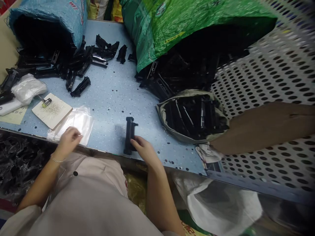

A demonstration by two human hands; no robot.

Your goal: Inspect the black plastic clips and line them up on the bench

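My right hand (pixel 145 149) grips a long black plastic part (pixel 129 136) by its right side. The part stands lengthwise over the table's front edge, with a small tab sticking out near its top. My left hand (pixel 69 140) is at the near corner of a stack of clear plastic bags (pixel 82 123), its fingers curled together in a pinch. Whether a bag is between those fingertips is too small to tell. Partly on the bags lies a pale square board (pixel 52 113) with tiny grains on it and a small metal-ended tool (pixel 46 102).
Similar black parts (pixel 81 87) spill from a blue woven sack (pixel 49 14) at the far left. A green sack (pixel 152 36) and a cloth-rimmed container (pixel 163 123) hold more at right. Brown cardboard (pixel 265 129) lies on a perforated metal sheet (pixel 278 75). Black pieces (pixel 19 164) lie below, left.
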